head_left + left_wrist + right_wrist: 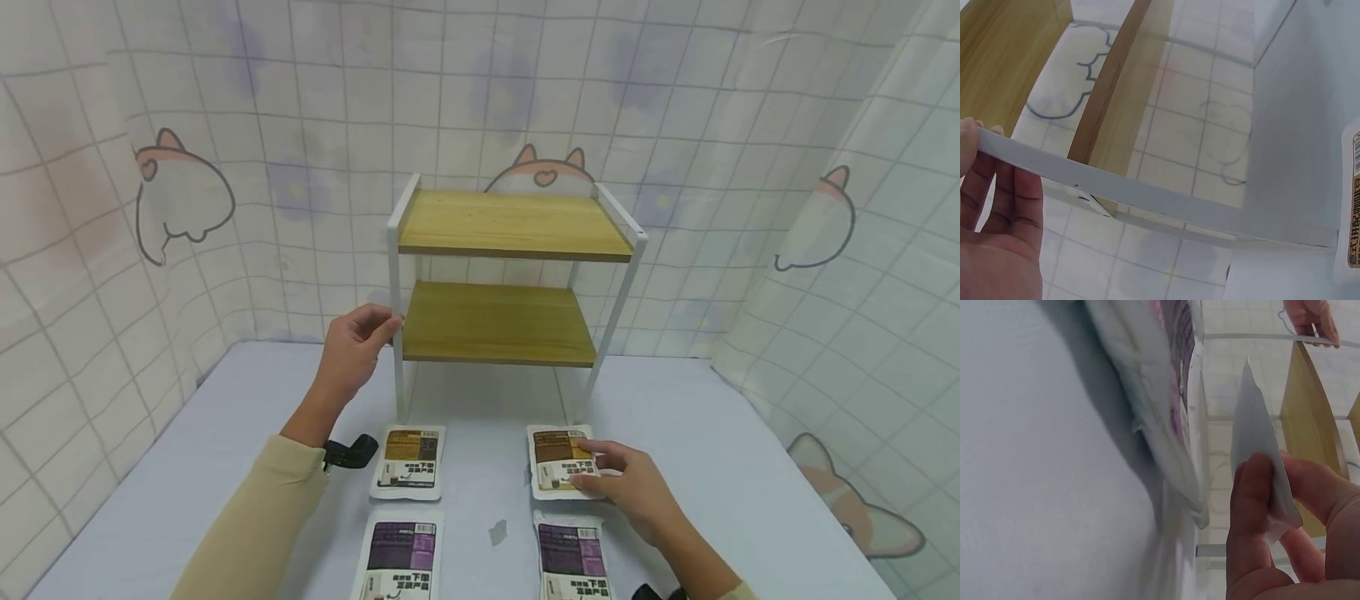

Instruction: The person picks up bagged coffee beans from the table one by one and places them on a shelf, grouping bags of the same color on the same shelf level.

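Note:
A two-tier shelf with wooden boards point(498, 323) and a white frame point(1166, 195) stands at the back of the table. My left hand point(356, 346) pinches its left front post at about the height of the lower board; the left wrist view has thumb and fingers point(1025, 203) on either side of the white bar. Nearer to me, my right hand point(633, 487) holds a white-edged packet with a brown label point(551, 446) by its right side. In the right wrist view that packet point(1254, 428) is seen nearly edge-on, pale back showing, between thumb and fingers.
A packet with an orange-brown label point(408, 462) lies left of the held one. Two purple-labelled packets, one at the left point(397, 554) and one at the right point(573, 557), lie closer to me. A patterned curtain point(315, 108) surrounds the white table point(480, 500).

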### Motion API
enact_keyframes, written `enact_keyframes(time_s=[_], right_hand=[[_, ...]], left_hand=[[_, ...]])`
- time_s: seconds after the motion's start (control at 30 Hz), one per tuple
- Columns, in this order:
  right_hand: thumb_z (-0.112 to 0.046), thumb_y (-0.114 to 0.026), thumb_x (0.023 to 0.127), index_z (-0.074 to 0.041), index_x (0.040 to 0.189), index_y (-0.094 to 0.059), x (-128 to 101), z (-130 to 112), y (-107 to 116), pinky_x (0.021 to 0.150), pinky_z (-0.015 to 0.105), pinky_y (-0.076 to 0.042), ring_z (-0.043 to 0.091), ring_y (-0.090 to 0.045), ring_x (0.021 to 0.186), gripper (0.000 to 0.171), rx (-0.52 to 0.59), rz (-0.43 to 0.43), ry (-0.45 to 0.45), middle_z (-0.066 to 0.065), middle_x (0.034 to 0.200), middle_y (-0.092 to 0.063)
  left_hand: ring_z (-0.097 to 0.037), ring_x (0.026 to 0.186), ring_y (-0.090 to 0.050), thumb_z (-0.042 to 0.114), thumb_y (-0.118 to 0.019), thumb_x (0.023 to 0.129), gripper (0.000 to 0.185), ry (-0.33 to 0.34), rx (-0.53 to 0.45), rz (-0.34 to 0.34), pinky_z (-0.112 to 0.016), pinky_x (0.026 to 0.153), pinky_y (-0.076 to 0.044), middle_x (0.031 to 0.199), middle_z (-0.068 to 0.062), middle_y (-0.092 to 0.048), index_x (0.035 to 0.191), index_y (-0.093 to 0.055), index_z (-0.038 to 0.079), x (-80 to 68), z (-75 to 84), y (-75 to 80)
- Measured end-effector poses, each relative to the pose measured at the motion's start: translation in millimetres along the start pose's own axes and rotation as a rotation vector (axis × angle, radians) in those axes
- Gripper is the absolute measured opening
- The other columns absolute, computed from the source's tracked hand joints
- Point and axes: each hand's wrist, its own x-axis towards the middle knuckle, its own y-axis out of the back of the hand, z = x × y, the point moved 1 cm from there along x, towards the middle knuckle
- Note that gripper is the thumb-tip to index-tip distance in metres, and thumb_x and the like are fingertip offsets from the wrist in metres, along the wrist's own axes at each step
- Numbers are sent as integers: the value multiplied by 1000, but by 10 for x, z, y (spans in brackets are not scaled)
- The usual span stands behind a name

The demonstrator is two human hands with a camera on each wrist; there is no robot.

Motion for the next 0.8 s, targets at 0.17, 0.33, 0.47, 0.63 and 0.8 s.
enact_keyframes(time_s=[0.17,0.33,0.47,0.63,0.8], right_hand=[[-29,-94,71,-19,134,-69,-52,-69,23,82,32,-56,31,-54,119,68,48,-9,-10,18,134,-55],[-27,-94,72,-18,135,-68,-97,-142,55,83,33,-59,28,-58,114,69,107,-36,1,20,138,-52],[-24,-93,74,-17,136,-67,-120,-193,70,82,33,-60,25,-63,107,68,152,-56,18,20,139,-52],[-25,-92,75,-17,137,-66,-149,-250,78,79,31,-60,22,-65,99,68,166,-56,39,17,133,-55],[-26,-91,77,-17,138,-65,-180,-303,86,78,30,-60,21,-68,97,68,174,-60,63,15,129,-59]], left_hand=[[-23,96,-66,42,-65,100,36,37,18,-19,-31,87,-55,108,-10,-73,116,-72,11,13,-16,23],[-22,95,-66,41,-66,100,37,54,11,-40,-27,86,-55,109,-11,-73,116,-72,9,11,-10,48],[-21,94,-66,39,-67,100,35,48,-4,-50,-21,84,-55,110,-12,-73,116,-72,8,8,1,62],[-23,95,-67,38,-67,100,37,45,-3,-56,-22,85,-55,110,-12,-73,117,-72,6,14,16,67],[-23,94,-67,38,-67,100,36,29,31,-49,-27,88,-54,108,-10,-74,115,-72,5,28,25,62]])
